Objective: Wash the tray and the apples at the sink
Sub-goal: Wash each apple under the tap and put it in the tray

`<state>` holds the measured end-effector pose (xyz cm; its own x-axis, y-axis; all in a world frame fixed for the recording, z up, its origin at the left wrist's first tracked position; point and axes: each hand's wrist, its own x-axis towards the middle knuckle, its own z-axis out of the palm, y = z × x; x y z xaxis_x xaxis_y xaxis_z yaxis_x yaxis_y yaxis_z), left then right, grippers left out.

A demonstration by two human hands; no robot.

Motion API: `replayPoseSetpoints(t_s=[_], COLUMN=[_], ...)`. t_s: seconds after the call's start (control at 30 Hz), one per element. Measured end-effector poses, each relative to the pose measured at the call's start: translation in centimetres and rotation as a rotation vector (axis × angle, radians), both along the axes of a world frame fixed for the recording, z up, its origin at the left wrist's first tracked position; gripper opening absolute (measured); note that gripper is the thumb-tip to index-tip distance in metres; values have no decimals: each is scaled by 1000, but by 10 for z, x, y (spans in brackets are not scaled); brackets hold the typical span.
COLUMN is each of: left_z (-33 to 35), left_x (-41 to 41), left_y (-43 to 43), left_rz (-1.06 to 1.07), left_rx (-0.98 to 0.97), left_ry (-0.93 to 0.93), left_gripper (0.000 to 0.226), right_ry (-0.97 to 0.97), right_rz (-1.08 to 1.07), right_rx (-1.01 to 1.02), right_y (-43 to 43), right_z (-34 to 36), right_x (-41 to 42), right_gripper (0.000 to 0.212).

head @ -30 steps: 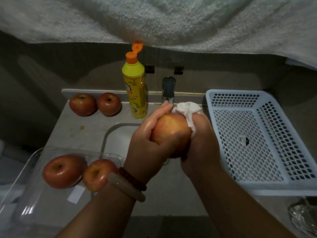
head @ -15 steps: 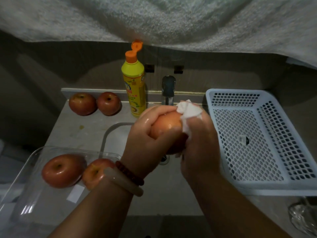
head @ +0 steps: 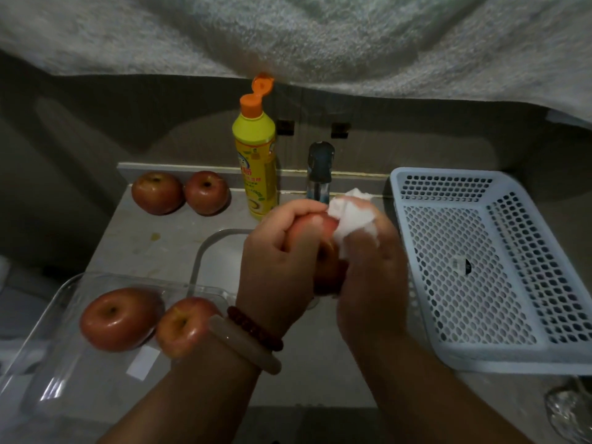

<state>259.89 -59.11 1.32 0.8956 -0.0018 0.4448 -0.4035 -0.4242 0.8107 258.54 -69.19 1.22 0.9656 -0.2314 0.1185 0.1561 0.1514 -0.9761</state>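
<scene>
The apple (head: 326, 251) sits over the sink (head: 217, 254), clamped between both hands. The left hand (head: 278, 267) curls its fingers round the apple's left side. The right hand (head: 371, 270) presses a white cloth (head: 352, 216) against its upper right side. The clear tray (head: 64, 363) to the left holds two apples; the left hand is nearer it.

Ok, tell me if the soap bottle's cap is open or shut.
Open. The soap bottle stands upright by the tap, and its orange flip cap is tilted back off the nozzle.
</scene>
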Motion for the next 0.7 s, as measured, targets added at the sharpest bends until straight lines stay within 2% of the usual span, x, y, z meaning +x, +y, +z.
replayPoseSetpoints(t_s=[0.03, 0.07, 0.1, 0.13, 0.17, 0.27, 0.3, 0.33, 0.37, 0.4, 0.43, 0.5, 0.53, 0.6, 0.67, 0.7], left_z=[-3, 0, 5, 0, 2, 4, 12, 9, 8, 8, 14, 13, 12, 17, 20, 20], left_x=[1, 1, 0, -2, -1, 0, 0, 0, -3, -3, -4, -5, -6, -8, -7, -6], left_y=[5, 0, -4, -10, -15, -10, -8, -2, 3, 4, 1, 1, -1, -6, -5, -5], left_rz=[-20, -31, -22, 9, 34, 4, -70, -118, -179, -132, -104, -162, -145, -102, -109, -126], left_rx=[-72, -114, -116, -138, -243, -547, -723, -794, -808, -842, -808, -852, -835, -847, -961, -1011], left_ry=[16, 46, 52, 99, 152, 318, 387, 377, 358, 409, 430, 532, 531, 515, 595, 663], left_gripper=[26, 26, 28, 30, 33, 45, 47, 48, 46, 45, 47, 49, 50, 44, 39, 36], right_ry=[147, 210, 203, 144, 57, -332, -440, -499, -514, -485, -364, -1, 126, 171, 19, -115], right_rz=[66, 114, 128, 111, 63, -90, -100, -74, -42, -14, 26, 165, 242, 298, 216, 139], right_rx=[250, 363, 347, 272, 154, -500, -663, -744, -740, -644, -443, 75, 227, 254, 32, -195], right_y=[-1, -4, -5, -4, -2, -1, -3, -4, -4, -3, -1, 0, -2, -6, -1, 0], right_z=[-1, -2, -3, 0, 2, -5, -10, -11, -10, -5, 4, 16, 18, 20, 26, 24], right_x=[4, 8, 9, 10, 7, -1, -4, -6, -8, -8, -8, -2, 2, 6, -1, -5], right_gripper=[31, 31, 30, 30, 31, 35, 35, 35, 35, 36, 35, 30, 30, 35, 39, 39])
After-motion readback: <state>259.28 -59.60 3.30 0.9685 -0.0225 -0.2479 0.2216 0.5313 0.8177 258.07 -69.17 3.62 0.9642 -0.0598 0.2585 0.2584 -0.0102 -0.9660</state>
